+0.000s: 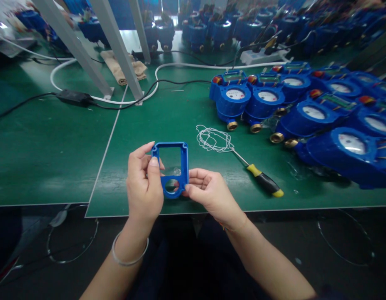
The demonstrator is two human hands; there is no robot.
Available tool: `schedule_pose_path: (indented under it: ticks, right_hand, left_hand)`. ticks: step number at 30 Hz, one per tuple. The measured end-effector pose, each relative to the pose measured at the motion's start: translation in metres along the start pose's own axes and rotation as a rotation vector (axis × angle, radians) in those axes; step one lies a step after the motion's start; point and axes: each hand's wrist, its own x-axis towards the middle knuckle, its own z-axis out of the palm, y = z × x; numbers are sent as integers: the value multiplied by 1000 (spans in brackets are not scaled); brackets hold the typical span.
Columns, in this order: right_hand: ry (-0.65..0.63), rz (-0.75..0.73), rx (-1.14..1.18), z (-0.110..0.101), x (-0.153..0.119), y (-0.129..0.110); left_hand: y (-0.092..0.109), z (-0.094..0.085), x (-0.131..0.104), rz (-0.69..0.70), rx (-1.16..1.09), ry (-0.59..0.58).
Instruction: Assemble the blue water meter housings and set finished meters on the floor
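Observation:
Between my two hands is a blue plastic meter cover (185,166), a frame with a large rectangular opening above a round one. My left hand (145,181) grips its left side, thumb on the near face and fingers behind. At the lower right corner, my right hand (208,189) pinches the frame between thumb and fingers. The cover is held upright just over the front edge of the green table. To the right of it lie a tangle of thin white cord (214,139) and a screwdriver (263,180) with a yellow and black handle, its tip touching the cord.
Several blue water meters (233,98) with brass fittings crowd the right side of the green table (55,166). Grey metal posts (119,46), a folded beige cloth (118,68), a black power adapter (74,98), cables and a white power strip (264,55) stand or lie farther back.

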Motion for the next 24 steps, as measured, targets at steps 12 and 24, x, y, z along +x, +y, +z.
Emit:
schedule_pose_path:
  ticks: [12, 24]
  right_hand:
    - [-102, 119, -32, -1, -1, -1]
    - [-159, 115, -65, -11, 3, -18]
  left_hand:
    - [-2, -8, 7, -18, 123, -108]
    - [-4, -23, 17, -13, 47, -311]
